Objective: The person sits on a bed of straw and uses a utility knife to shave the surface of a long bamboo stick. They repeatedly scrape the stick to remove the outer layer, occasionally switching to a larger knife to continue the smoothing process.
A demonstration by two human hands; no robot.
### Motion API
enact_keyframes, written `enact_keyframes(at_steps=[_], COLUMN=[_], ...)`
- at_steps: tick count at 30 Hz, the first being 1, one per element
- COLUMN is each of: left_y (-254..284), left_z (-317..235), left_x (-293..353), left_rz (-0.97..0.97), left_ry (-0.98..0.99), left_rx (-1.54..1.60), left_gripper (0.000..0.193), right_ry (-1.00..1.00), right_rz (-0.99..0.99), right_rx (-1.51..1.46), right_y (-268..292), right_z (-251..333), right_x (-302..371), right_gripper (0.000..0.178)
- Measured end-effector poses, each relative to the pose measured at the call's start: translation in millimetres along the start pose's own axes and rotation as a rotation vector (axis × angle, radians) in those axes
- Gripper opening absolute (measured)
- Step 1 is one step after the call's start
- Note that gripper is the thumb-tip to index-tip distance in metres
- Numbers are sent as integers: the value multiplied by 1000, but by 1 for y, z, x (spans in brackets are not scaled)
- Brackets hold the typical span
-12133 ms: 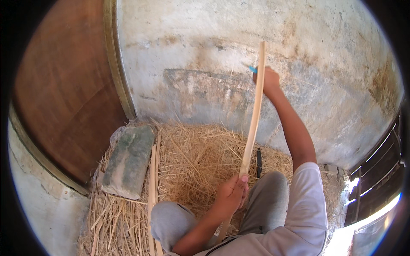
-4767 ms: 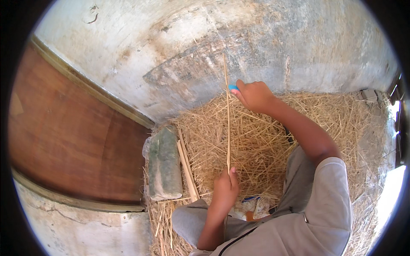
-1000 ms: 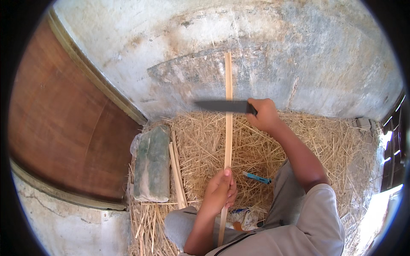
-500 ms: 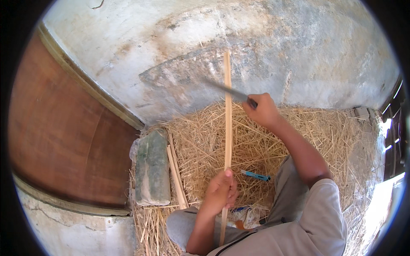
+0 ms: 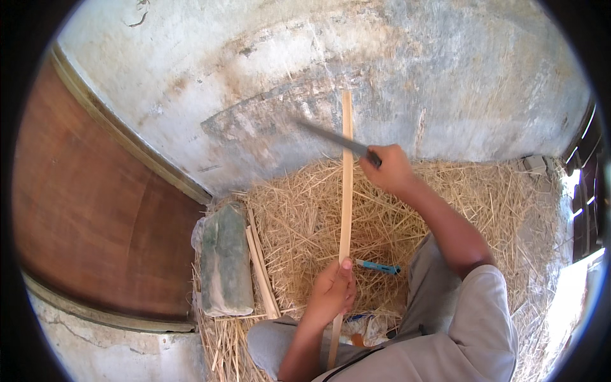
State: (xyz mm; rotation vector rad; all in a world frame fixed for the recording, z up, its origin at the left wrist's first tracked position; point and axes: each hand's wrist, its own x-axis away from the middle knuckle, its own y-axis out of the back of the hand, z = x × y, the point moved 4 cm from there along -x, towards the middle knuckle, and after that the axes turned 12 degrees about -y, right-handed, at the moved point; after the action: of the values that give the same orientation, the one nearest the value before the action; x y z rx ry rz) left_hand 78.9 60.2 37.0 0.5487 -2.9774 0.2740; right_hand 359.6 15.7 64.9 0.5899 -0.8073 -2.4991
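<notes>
Here we are, right over the work: the left hand point(image 5: 333, 293) is wrapped around the long pale strip of wood point(image 5: 347, 204), thumb laid along it, and the strip stands up from the lap, its far end in front of the stained wall point(image 5: 445, 83). The right hand point(image 5: 389, 170) has its fingers closed on the handle of the dark knife point(image 5: 331, 135), blade slanting across the upper part of the strip; whether the edge bites, I can't tell from here. To do this well, I'd say, keep the blade at a shallow, steady angle, take thin passes, brace the lower end firmly, and keep that left thumb well below the stroke. And look at the changes! Some five seconds back the right hand had the blue cutter point(image 5: 380, 267); now that lies on the straw point(image 5: 299, 219), just beside the left hand, and the strip, thin and edge-on then, turns a broader face to us. One second ago the blade showed its wide side, almost level; now it's tilted, seen narrow, point up and to the left, while the left hand keeps its hold.
</notes>
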Motion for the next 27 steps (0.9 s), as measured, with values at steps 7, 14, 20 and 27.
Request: enact_keyframes(at_steps=[7, 14, 20, 27], left_y=[2, -5, -12, -1], left_z=[-4, -7, -10, 0], left_x=[-9, -9, -8, -22], left_rz=[66, 141, 147, -90], left_ry=[43, 81, 99, -43], left_rx=[326, 517, 489, 16], left_gripper=[43, 45, 45, 40], right_ry=[-58, 236, -29, 58], right_rz=[174, 83, 30, 238], right_rx=[-93, -23, 44, 303], right_y=[-13, -18, 4, -7], right_z=[-10, 5, -6, 6], right_x=[5, 20, 7, 21], right_gripper=[18, 20, 17, 16])
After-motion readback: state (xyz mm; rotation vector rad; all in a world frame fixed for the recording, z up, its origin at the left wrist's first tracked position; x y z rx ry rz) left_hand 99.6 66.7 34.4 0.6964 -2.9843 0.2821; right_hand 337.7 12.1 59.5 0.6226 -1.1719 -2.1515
